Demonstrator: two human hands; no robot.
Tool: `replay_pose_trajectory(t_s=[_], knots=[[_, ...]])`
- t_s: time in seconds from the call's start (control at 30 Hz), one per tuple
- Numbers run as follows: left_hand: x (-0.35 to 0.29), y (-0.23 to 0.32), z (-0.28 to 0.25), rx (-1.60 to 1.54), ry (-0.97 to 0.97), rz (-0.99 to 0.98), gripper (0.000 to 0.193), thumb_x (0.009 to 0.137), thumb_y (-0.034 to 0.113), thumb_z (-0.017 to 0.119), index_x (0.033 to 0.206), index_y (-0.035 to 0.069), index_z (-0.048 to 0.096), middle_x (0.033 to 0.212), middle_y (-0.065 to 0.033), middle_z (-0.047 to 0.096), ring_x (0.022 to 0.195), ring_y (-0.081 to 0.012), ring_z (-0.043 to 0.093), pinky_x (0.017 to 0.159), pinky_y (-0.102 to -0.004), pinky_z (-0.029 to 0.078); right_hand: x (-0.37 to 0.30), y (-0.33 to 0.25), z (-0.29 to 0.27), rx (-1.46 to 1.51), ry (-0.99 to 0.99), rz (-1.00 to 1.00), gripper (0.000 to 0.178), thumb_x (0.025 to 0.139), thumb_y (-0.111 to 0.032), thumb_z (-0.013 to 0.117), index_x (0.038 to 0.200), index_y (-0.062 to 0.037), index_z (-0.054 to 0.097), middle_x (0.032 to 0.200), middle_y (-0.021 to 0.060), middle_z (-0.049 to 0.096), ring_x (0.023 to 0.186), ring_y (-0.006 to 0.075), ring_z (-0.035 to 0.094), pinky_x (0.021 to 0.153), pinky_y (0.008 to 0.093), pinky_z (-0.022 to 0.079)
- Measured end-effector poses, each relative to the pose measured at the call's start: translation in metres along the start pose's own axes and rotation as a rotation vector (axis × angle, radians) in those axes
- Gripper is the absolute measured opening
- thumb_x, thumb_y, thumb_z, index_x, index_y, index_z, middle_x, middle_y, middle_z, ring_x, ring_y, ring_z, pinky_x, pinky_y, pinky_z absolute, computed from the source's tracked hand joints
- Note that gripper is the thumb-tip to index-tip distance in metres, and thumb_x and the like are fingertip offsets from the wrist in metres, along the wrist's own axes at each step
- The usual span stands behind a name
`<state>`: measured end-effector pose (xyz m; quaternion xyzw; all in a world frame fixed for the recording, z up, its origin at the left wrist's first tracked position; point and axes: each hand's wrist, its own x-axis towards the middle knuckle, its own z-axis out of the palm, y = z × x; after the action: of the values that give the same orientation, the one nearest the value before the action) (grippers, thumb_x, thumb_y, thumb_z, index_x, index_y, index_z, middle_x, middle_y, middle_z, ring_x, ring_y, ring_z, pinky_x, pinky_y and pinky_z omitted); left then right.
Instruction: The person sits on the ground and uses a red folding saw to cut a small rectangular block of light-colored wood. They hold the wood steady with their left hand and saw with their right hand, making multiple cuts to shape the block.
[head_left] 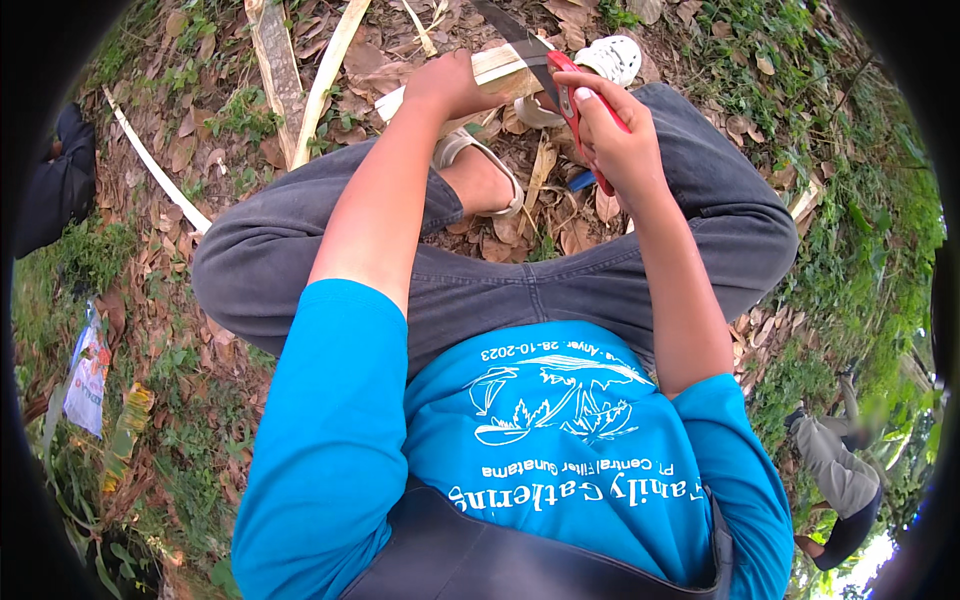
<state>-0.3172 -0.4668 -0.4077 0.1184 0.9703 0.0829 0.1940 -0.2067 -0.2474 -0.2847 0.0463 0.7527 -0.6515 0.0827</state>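
My left hand [455, 88] is closed around a pale split piece of wood [495, 66], held low above the ground in front of my crossed legs. In my right hand [615, 130] is a red-handled hand saw [566, 100], fingers wrapped round the handle with the index finger stretched along it. The saw's dark blade runs up and to the left across the right end of the wood. Whether its teeth have cut in cannot be made out. My white clog-style shoes [609, 60] are beside and below the wood.
Long pale wood strips [328, 80] and a bark-edged slat [277, 60] lie on leaf-littered ground at the upper left. Something blue [582, 181] lies between my legs. A plastic bag [88, 370] is at far left. Another person [840, 465] bends over at lower right; dark clothing [60, 180] shows at the left edge.
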Motion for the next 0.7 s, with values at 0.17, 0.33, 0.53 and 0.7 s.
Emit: replay_pose_trajectory(t_s=[0.17, 0.33, 0.53, 0.7], knots=[[-0.002, -0.006, 0.007, -0.013, 0.038, 0.008, 0.099, 0.074, 0.076, 0.075, 0.134, -0.001, 0.059, 0.133, -0.0194, 0.067, 0.121, -0.0333, 0.068, 0.100, -0.0454, 0.057, -0.056, -0.025, -0.019, 0.072, -0.038, 0.146, 0.027, 0.106, -0.015, 0.056, 0.124, -0.0027, 0.072, 0.079, -0.0060, 0.059, 0.062, -0.0009, 0.045, 0.056, 0.0186, 0.034], [-0.007, -0.004, 0.003, -0.028, 0.003, 0.003, 0.099, 0.076, 0.075, 0.074, 0.136, -0.001, 0.057, 0.133, -0.0196, 0.067, 0.121, -0.0341, 0.067, 0.101, -0.0461, 0.056, -0.112, -0.046, -0.044, 0.058, -0.056, 0.197, 0.029, 0.107, -0.017, 0.055, 0.126, -0.0011, 0.070, 0.077, -0.0082, 0.056, 0.059, -0.0022, 0.042, 0.055, 0.0177, 0.030], [-0.006, 0.002, -0.003, -0.039, 0.029, -0.004, 0.095, 0.075, 0.073, 0.077, 0.133, -0.001, 0.059, 0.131, -0.0195, 0.068, 0.120, -0.0336, 0.068, 0.101, -0.0445, 0.056, -0.006, -0.005, -0.002, -0.039, -0.041, 0.018, 0.026, 0.105, -0.013, 0.056, 0.120, -0.0025, 0.073, 0.083, -0.0050, 0.061, 0.072, 0.0023, 0.049, 0.065, 0.0209, 0.040], [-0.007, 0.002, -0.005, -0.076, 0.005, -0.004, 0.094, 0.074, 0.072, 0.078, 0.132, -0.001, 0.059, 0.132, -0.0202, 0.068, 0.121, -0.0339, 0.068, 0.101, -0.0466, 0.055, 0.010, -0.002, 0.005, 0.006, -0.008, 0.074, 0.025, 0.104, -0.014, 0.057, 0.120, -0.0047, 0.074, 0.087, -0.0026, 0.064, 0.075, 0.0030, 0.052, 0.069, 0.0216, 0.044]])
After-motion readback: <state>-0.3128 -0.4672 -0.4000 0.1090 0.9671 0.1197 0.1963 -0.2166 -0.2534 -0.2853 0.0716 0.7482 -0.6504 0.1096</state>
